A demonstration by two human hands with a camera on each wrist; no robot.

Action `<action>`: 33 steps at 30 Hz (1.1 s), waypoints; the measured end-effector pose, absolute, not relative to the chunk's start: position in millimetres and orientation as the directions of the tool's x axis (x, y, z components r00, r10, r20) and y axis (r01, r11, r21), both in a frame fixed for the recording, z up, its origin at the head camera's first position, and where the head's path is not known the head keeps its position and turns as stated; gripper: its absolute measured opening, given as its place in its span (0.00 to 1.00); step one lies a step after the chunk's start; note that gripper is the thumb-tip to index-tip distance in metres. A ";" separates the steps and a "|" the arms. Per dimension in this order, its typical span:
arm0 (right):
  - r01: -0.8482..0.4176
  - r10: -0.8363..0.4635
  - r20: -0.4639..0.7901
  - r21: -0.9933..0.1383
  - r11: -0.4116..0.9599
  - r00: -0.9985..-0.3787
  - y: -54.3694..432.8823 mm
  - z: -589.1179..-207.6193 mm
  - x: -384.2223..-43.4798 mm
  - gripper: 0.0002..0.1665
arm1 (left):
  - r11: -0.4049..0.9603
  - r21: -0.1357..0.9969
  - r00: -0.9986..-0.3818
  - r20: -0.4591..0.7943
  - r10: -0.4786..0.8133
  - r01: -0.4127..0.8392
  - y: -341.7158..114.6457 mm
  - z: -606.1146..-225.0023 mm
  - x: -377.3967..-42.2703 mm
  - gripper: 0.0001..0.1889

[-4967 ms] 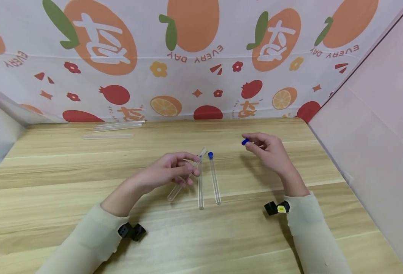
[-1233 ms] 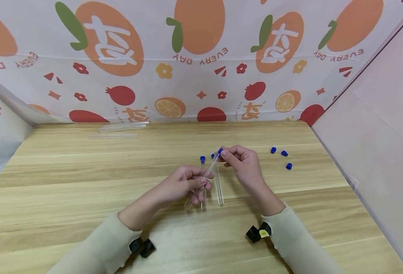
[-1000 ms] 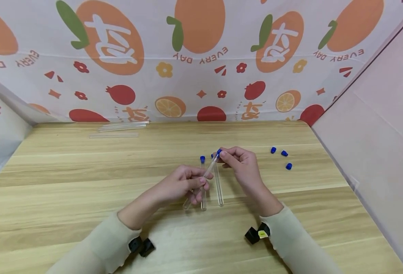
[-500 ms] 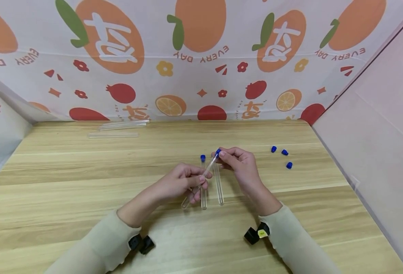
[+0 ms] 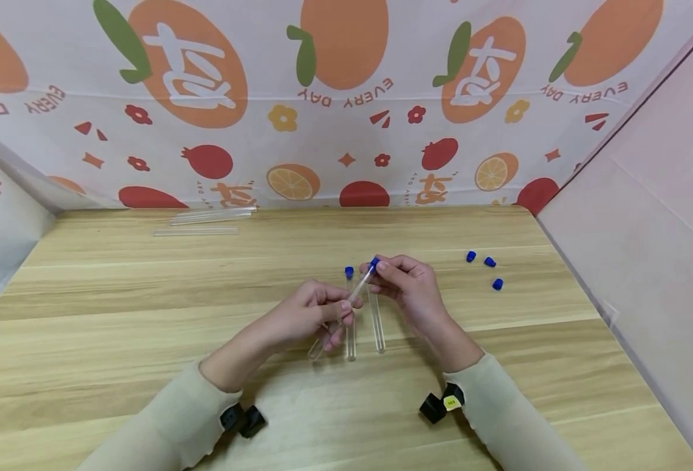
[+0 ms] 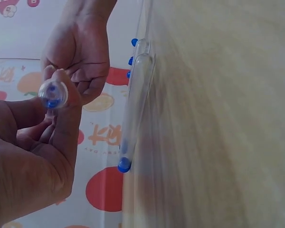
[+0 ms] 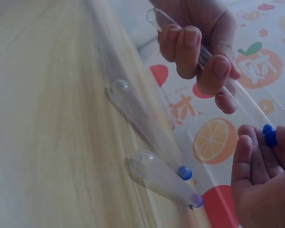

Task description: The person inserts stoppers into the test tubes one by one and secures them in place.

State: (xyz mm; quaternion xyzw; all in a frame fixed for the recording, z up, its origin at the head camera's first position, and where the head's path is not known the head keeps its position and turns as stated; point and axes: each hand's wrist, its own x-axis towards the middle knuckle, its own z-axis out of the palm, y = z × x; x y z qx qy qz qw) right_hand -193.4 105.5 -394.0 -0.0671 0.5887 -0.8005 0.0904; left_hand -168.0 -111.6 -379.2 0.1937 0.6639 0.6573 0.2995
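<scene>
My left hand [image 5: 321,313] grips a clear test tube [image 5: 356,291] midway along, slanted with its closed end toward me. At the tube's mouth my right hand [image 5: 411,282] pinches a blue cap [image 5: 374,262] between thumb and fingers. The right wrist view shows this blue cap [image 6: 53,103] end-on through the glass in the left wrist view as well. Beneath the hands lie two capped test tubes, one test tube [image 5: 351,340] partly behind my left fingers and another test tube [image 5: 377,324] whose cap my right fingers hide in the head view; its blue end [image 7: 196,200] shows from the right wrist.
Three loose blue caps [image 5: 490,261] lie on the wooden table [image 5: 117,314] to the right. Several more clear tubes [image 5: 211,216] lie at the back left, by the fruit-print cloth [image 5: 323,131]. A pale wall [image 5: 646,216] borders the right side.
Since the oldest frame, my right hand has carried the blue cap left to the tube's mouth, uncovering three caps. Over the last second, both hands and the tube have shifted slightly left.
</scene>
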 end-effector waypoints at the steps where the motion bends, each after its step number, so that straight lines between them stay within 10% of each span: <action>1: 0.063 -0.225 0.005 -0.954 -0.294 -0.974 105.2 -393.9 -193.1 0.08 | 0.065 0.989 -0.751 -0.142 0.644 -0.131 -111.6 -379.4 -167.9 0.17; 33: -0.202 -0.307 0.201 -0.979 -0.030 -0.930 111.2 -393.2 -196.2 0.07 | 0.079 0.979 -0.736 -0.193 0.649 -0.188 -113.5 -380.6 -170.6 0.18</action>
